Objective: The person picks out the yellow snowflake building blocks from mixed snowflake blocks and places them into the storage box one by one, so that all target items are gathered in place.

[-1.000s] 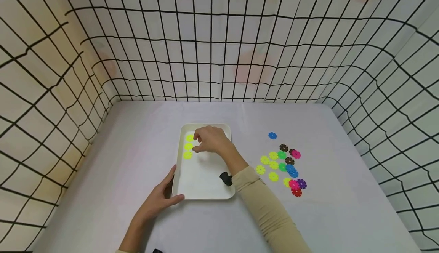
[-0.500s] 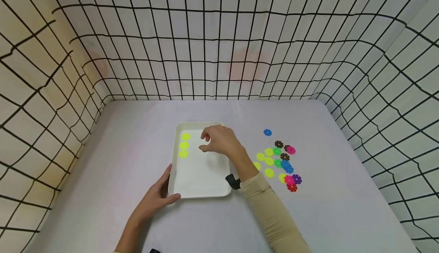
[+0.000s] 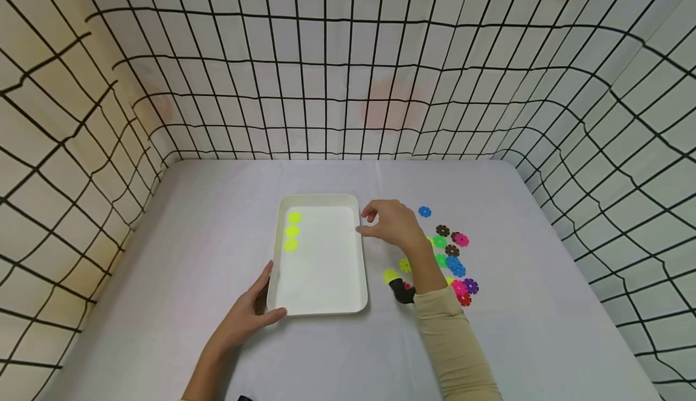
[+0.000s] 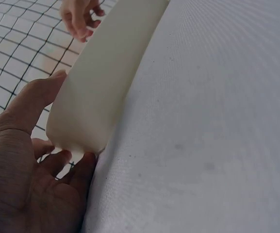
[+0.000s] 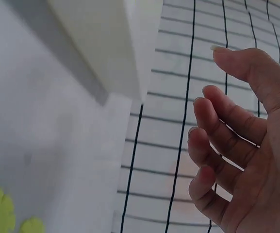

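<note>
My left hand (image 3: 249,310) holds the near-left corner of a shallow white tray (image 3: 326,274), thumb at the near rim and fingers along the left side. In the left wrist view the fingertips curl against the tray's wall (image 4: 101,82). Three yellow flower-shaped discs (image 3: 292,230) lie in a column at the tray's far left. My right hand (image 3: 396,223) hovers by the tray's right rim. Its fingers (image 5: 227,145) are loosely bent, with nothing between them in the right wrist view. It is between the tray and the loose discs, partly covering some.
Flower discs in several colours lie right of the tray: green (image 3: 440,241), brown (image 3: 452,250), blue (image 3: 453,262), pink (image 3: 460,286), purple (image 3: 471,286), red (image 3: 464,299). A lone blue disc (image 3: 425,211) lies farther back. Black wire mesh (image 3: 337,81) surrounds the white tabletop (image 3: 217,220).
My right hand has moved right, from over the tray beside the yellow discs to its right rim. The left hand stays on the tray. The head view has shifted slightly.
</note>
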`<state>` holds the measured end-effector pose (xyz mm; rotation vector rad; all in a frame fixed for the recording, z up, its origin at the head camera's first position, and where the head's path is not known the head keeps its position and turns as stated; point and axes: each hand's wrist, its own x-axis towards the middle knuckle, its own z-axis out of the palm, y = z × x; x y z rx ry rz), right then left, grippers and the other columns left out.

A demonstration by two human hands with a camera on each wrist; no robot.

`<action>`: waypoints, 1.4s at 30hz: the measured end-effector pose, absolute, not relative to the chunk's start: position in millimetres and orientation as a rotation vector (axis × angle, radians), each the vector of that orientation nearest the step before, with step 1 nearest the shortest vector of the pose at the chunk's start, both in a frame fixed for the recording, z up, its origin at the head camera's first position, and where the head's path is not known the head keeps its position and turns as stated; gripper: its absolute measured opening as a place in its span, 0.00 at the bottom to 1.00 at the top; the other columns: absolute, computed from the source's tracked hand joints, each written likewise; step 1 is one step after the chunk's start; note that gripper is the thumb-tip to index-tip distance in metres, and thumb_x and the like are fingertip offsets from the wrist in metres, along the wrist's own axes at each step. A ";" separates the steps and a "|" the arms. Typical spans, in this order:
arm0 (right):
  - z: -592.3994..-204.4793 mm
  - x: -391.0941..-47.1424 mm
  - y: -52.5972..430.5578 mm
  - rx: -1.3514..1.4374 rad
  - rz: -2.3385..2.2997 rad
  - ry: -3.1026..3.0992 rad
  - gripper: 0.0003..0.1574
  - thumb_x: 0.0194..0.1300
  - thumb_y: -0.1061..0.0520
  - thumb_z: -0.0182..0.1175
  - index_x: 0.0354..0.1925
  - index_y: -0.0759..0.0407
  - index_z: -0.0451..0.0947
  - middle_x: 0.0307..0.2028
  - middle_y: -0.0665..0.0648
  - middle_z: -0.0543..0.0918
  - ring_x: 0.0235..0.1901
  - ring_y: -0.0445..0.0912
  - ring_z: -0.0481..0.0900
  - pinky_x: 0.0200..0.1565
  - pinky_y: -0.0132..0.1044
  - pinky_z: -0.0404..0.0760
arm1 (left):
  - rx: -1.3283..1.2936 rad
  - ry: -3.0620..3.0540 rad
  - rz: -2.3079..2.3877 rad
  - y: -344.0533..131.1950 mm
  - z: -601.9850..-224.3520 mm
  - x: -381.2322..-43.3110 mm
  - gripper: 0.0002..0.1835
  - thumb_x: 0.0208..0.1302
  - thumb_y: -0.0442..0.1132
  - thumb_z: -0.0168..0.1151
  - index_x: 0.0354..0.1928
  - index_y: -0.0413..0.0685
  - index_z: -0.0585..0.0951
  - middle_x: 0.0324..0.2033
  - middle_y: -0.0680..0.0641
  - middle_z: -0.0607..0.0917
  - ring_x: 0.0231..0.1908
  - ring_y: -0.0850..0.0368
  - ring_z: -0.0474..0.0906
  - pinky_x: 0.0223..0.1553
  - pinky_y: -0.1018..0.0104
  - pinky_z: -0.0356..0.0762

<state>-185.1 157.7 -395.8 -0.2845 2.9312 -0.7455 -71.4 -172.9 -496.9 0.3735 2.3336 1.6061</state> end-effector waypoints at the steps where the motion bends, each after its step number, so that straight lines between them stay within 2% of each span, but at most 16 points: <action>1: -397.8 -185.3 163.3 -0.256 -0.754 2.932 0.24 0.55 0.42 0.70 0.45 0.54 0.83 0.37 0.51 0.84 0.32 0.46 0.76 0.32 0.36 0.73 | 0.376 2.333 1.606 -172.9 -497.3 -71.5 0.54 0.58 0.44 0.71 0.78 0.54 0.44 0.76 0.37 0.49 0.74 0.38 0.52 0.58 0.88 0.55; 11: -424.1 -177.2 228.6 -0.035 -0.690 2.965 0.23 0.57 0.41 0.69 0.45 0.53 0.83 0.38 0.52 0.84 0.35 0.47 0.77 0.31 0.34 0.72 | 0.376 2.328 1.624 -172.1 -498.4 -72.1 0.55 0.58 0.43 0.71 0.78 0.54 0.44 0.76 0.38 0.48 0.74 0.38 0.50 0.59 0.89 0.54; 18: -434.4 -169.5 257.5 0.044 -0.707 2.958 0.24 0.58 0.42 0.67 0.47 0.55 0.82 0.40 0.53 0.84 0.36 0.48 0.76 0.31 0.33 0.70 | 0.359 2.325 1.622 -173.4 -499.0 -72.9 0.55 0.58 0.44 0.71 0.78 0.57 0.44 0.77 0.40 0.46 0.74 0.39 0.49 0.58 0.89 0.53; 30: -454.4 -165.6 283.0 0.175 -0.674 2.926 0.26 0.58 0.42 0.68 0.47 0.57 0.82 0.39 0.56 0.84 0.41 0.52 0.78 0.40 0.45 0.76 | 0.376 2.277 1.670 -174.1 -497.9 -72.4 0.56 0.57 0.42 0.71 0.78 0.56 0.43 0.77 0.40 0.47 0.74 0.40 0.50 0.57 0.89 0.56; 42: -461.0 -164.9 289.4 0.189 -0.634 2.892 0.26 0.57 0.40 0.69 0.46 0.57 0.82 0.40 0.56 0.84 0.40 0.50 0.78 0.39 0.43 0.76 | 0.370 2.290 1.654 -174.5 -498.3 -73.3 0.56 0.58 0.43 0.71 0.78 0.56 0.43 0.77 0.41 0.46 0.75 0.40 0.49 0.58 0.90 0.55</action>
